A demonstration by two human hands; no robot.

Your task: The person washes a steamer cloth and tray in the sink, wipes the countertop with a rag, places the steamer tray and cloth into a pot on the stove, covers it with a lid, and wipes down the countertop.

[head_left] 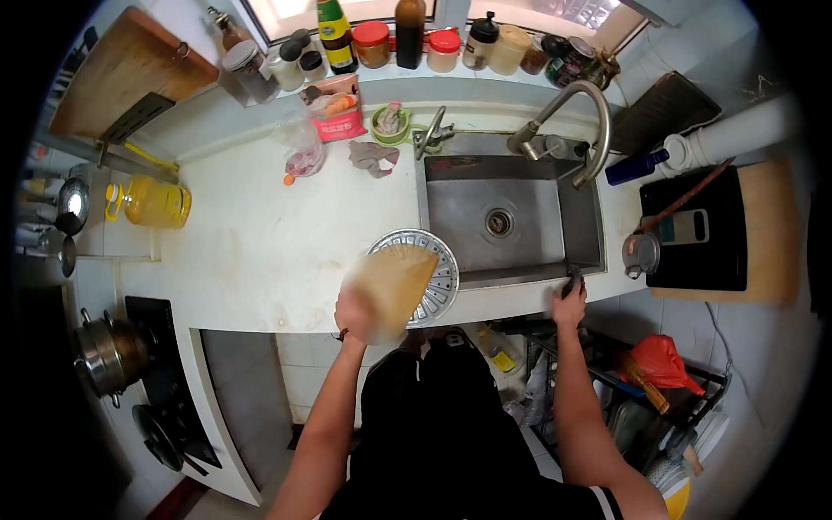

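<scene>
In the head view my left hand [354,314], smeared by motion, grips a flat tan wooden-looking board [397,282], also partly blurred. The board is over a round silver steamer rack [444,282] with slots, which sits at the counter's front edge, left of the sink, and hides part of it. My right hand [568,305] is at the sink's front right corner, its fingers closed on a small dark scrubber-like lump [573,279]. What exactly this lump is cannot be made out. The steel sink [468,221] has a drain in its floor.
A curved faucet [598,130] rises behind the sink. Bottles and jars [373,43] line the windowsill. A pink packet [340,121], a grey rag [374,159] and an oil jug [152,201] stand or lie on the counter. A metal pot [111,351] is at left.
</scene>
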